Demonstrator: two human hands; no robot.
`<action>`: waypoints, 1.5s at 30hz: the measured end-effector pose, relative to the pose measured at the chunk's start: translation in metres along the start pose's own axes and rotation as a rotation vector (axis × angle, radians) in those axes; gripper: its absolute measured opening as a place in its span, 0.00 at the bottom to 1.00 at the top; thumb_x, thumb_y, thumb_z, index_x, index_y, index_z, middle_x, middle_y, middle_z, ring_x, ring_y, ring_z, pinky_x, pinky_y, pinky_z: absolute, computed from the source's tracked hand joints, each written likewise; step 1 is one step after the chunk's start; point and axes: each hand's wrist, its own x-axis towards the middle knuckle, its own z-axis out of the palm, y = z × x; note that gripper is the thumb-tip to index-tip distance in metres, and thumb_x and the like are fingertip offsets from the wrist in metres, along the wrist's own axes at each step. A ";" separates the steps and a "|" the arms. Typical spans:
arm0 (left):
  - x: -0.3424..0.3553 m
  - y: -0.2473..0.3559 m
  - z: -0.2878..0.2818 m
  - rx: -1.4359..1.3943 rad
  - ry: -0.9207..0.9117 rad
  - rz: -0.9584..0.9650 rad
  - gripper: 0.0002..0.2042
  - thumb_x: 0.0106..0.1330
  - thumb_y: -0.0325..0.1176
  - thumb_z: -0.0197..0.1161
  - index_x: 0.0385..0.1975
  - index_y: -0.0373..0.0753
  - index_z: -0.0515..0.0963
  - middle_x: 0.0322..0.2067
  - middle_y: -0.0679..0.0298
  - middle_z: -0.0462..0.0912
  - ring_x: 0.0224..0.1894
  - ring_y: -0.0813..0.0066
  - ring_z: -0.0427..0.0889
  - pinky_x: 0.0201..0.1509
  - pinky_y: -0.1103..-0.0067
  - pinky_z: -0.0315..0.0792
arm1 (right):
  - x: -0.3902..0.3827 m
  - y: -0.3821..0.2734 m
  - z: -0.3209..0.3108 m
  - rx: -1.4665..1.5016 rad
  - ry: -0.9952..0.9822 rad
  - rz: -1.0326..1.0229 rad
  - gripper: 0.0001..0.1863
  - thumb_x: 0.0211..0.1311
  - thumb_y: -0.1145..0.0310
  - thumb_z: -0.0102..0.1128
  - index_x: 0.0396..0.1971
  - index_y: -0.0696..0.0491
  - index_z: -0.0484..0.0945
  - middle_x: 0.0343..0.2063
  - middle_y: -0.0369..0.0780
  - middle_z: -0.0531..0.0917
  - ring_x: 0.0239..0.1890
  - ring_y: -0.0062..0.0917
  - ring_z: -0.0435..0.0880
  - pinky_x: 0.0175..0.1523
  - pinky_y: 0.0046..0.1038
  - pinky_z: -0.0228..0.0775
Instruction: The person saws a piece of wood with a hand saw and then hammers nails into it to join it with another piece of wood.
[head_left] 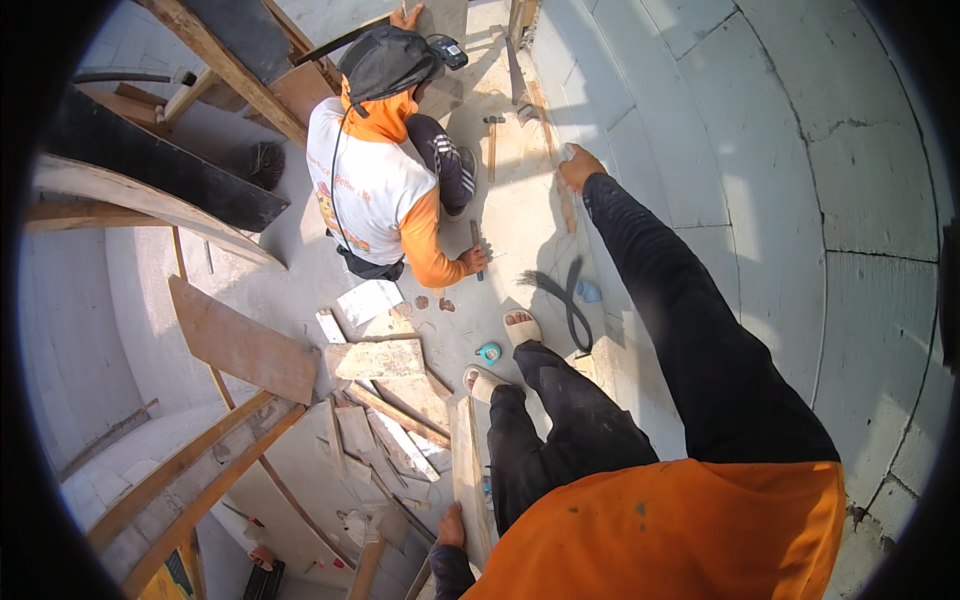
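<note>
My right hand (582, 170) is closed at the far end of my stretched arm, beside the pale block wall; a small pale shape shows at its fingertips, too unclear to name. At the lower middle, my left hand (450, 525) grips the edge of a long pale wooden board (464, 440) that lies along my left side. Between my feet and scattered offcuts sits a small teal round item (489, 352), perhaps a tape measure. Black strips (575, 310) lie curled by my right foot. A hammer (492, 150) lies on the floor to the left of my right hand.
A crouching co-worker (375, 190) holds a narrow tool in the lower hand. The curved block wall (760, 170) runs along my right. Wooden frames and dark panels (170, 170) stand at the left, above loose offcuts (380, 360). A tilted plywood piece (240, 340) leans there.
</note>
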 end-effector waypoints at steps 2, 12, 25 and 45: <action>-0.002 0.012 -0.005 0.045 -0.005 -0.066 0.28 0.81 0.53 0.46 0.53 0.33 0.84 0.49 0.36 0.88 0.54 0.37 0.86 0.62 0.55 0.75 | 0.013 0.002 -0.001 -0.008 0.016 -0.021 0.40 0.68 0.64 0.58 0.81 0.51 0.62 0.35 0.44 0.92 0.30 0.31 0.89 0.38 0.35 0.82; -0.008 0.056 -0.026 0.267 0.009 0.035 0.26 0.83 0.50 0.43 0.56 0.35 0.83 0.51 0.35 0.87 0.56 0.38 0.85 0.63 0.56 0.75 | 0.039 0.012 -0.006 -0.042 -0.009 0.014 0.39 0.68 0.58 0.54 0.79 0.52 0.66 0.70 0.55 0.77 0.72 0.46 0.77 0.77 0.41 0.68; -0.015 0.085 -0.034 0.496 -0.048 0.168 0.26 0.83 0.52 0.47 0.58 0.37 0.82 0.50 0.36 0.87 0.56 0.41 0.84 0.64 0.56 0.73 | 0.047 0.031 -0.016 -0.055 0.021 0.001 0.38 0.68 0.56 0.59 0.77 0.54 0.68 0.68 0.56 0.80 0.70 0.47 0.80 0.74 0.42 0.70; 0.003 0.094 -0.028 0.466 -0.076 0.035 0.28 0.82 0.55 0.45 0.58 0.38 0.82 0.54 0.32 0.84 0.61 0.33 0.81 0.67 0.54 0.71 | 0.071 0.031 -0.064 -0.631 -0.155 -0.057 0.45 0.70 0.66 0.55 0.86 0.40 0.50 0.58 0.49 0.88 0.58 0.41 0.90 0.63 0.46 0.80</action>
